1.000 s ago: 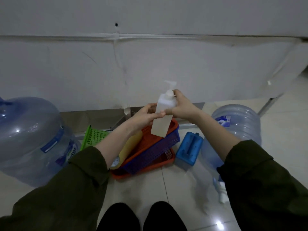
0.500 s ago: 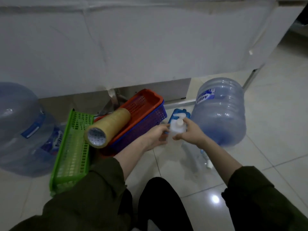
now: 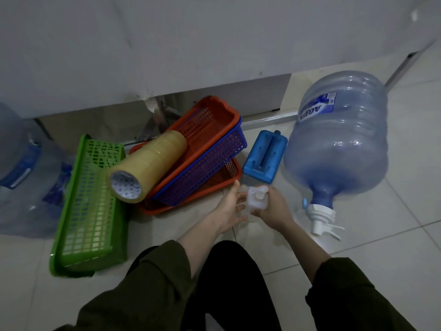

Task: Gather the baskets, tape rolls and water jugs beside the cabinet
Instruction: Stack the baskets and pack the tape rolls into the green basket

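White cabinet [image 3: 167,51] across the top, raised off the tiled floor [image 3: 393,271]. Right water jug [image 3: 338,144] lying tilted, white cap toward the viewer, blue label reading upside down, seemingly "AQUA". Left water jug [image 3: 16,168] at the frame edge, label too blurred to read. Green basket [image 3: 88,206] flat on the floor just beside it. Red basket [image 3: 205,123] nested in a blue basket [image 3: 214,163], both tilted on another red basket [image 3: 214,189]. Stack of tape rolls [image 3: 148,163] lying across the green and red baskets, printed core facing out, print unreadable. Blue handled block [image 3: 265,156] between the baskets and the right jug. Small white pump bottle [image 3: 256,198] low over the floor, held in the right hand [image 3: 274,209], grip closed around its body. Left hand [image 3: 230,209] spread wide, fingers just beside the bottle, holding nothing.

Likely step: setting the bottle down among the gathered things. Best done upright, base flat on bare tile, clear of the jug's cap and the basket edge, releasing only once steady.
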